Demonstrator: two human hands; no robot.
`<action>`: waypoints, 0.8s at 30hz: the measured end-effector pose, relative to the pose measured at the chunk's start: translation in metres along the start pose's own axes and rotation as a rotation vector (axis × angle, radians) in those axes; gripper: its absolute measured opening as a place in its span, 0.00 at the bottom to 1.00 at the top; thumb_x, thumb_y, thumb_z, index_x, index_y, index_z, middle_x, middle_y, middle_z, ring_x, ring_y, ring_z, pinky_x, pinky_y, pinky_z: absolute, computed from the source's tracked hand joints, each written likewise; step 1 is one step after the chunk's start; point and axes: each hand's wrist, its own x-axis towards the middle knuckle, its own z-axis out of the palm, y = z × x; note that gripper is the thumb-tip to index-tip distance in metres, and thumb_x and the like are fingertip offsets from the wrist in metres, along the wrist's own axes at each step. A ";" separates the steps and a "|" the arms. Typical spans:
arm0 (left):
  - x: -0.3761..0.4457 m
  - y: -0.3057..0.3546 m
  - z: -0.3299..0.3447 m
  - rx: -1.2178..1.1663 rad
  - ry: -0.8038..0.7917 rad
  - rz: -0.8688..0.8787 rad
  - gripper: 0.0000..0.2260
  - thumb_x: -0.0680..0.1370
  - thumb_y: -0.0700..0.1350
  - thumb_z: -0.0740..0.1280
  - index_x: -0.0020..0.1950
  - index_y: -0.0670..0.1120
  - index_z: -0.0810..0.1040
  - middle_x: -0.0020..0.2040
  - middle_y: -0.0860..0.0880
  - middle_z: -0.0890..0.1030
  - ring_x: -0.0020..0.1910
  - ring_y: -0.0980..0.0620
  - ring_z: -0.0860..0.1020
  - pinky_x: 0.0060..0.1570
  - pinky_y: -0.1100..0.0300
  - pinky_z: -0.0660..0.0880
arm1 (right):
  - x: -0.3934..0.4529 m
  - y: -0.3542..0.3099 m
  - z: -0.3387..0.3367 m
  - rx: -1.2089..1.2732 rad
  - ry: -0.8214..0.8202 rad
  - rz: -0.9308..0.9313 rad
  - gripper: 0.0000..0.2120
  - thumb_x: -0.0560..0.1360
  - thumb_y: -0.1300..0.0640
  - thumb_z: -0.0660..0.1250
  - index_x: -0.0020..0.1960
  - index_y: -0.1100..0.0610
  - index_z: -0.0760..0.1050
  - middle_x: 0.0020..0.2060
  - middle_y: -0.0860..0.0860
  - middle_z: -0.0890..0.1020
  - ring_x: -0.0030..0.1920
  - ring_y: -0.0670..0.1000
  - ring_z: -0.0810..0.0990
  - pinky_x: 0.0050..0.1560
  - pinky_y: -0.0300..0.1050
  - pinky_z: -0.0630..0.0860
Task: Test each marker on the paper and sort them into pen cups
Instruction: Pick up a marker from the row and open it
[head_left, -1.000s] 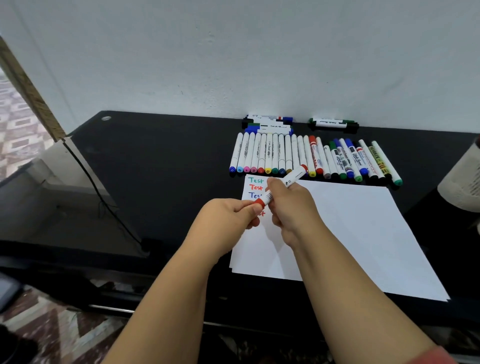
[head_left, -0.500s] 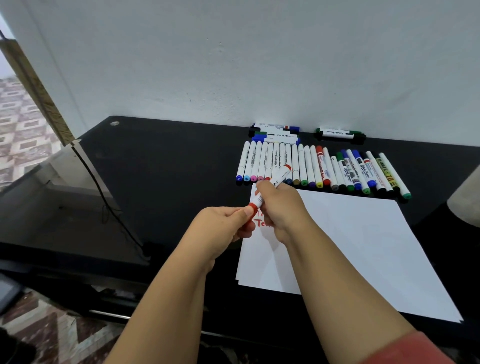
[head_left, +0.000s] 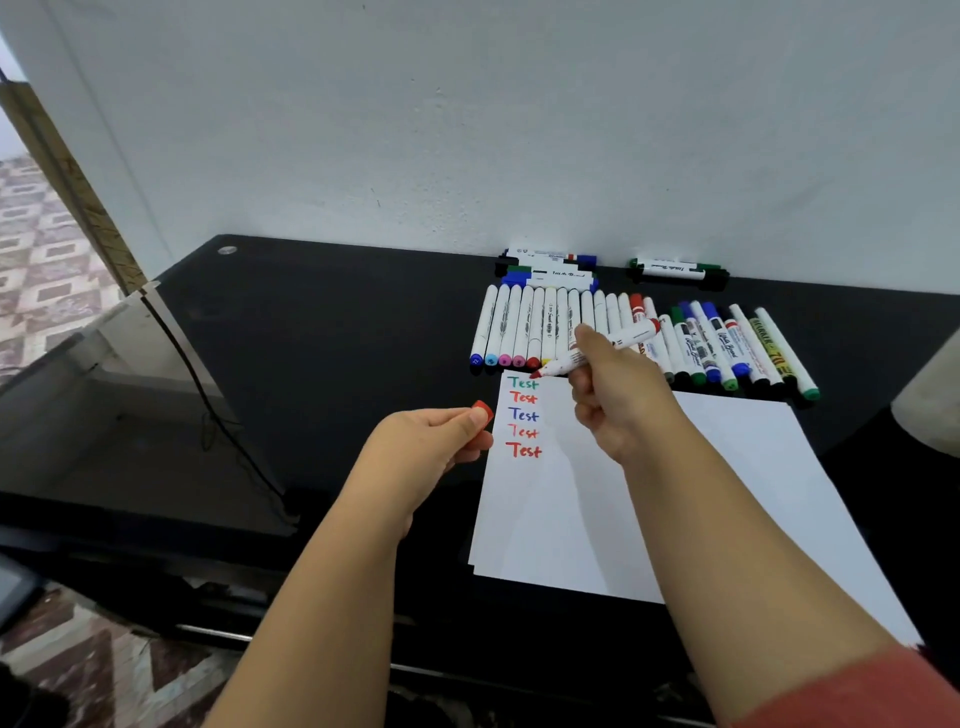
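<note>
A black table (head_left: 337, 322) carries white paper (head_left: 727, 493). Just behind the paper lies a row of markers (head_left: 623, 332); farther behind it, by the wall, lie two small marker clusters (head_left: 675, 270).

The red cap (head_left: 482, 413) has come off the marker (head_left: 597, 349). Before, both hands held the closed marker together; now the left hand (head_left: 431, 449) pinches the cap at its fingertips, apart from the right hand (head_left: 618, 395), which holds the marker with its red tip bare.
</note>
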 end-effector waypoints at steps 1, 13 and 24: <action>0.001 0.000 0.000 -0.002 0.006 -0.005 0.04 0.76 0.50 0.66 0.43 0.53 0.79 0.42 0.53 0.83 0.46 0.56 0.79 0.54 0.57 0.74 | -0.004 0.002 -0.002 -0.007 -0.014 -0.009 0.15 0.78 0.50 0.63 0.36 0.56 0.72 0.23 0.49 0.70 0.21 0.44 0.61 0.25 0.37 0.60; 0.008 -0.005 0.004 0.019 0.026 0.057 0.05 0.76 0.53 0.67 0.42 0.54 0.79 0.41 0.56 0.83 0.45 0.59 0.79 0.59 0.54 0.73 | -0.041 0.046 -0.022 -0.222 0.156 -0.258 0.18 0.75 0.51 0.68 0.30 0.54 0.68 0.25 0.52 0.76 0.24 0.46 0.70 0.33 0.43 0.67; 0.019 -0.008 0.007 0.118 0.038 0.049 0.06 0.77 0.53 0.65 0.42 0.54 0.77 0.42 0.56 0.81 0.44 0.58 0.77 0.36 0.65 0.68 | -0.033 0.065 -0.008 -0.441 0.074 -0.374 0.15 0.76 0.51 0.67 0.35 0.54 0.67 0.29 0.49 0.79 0.35 0.42 0.79 0.30 0.30 0.69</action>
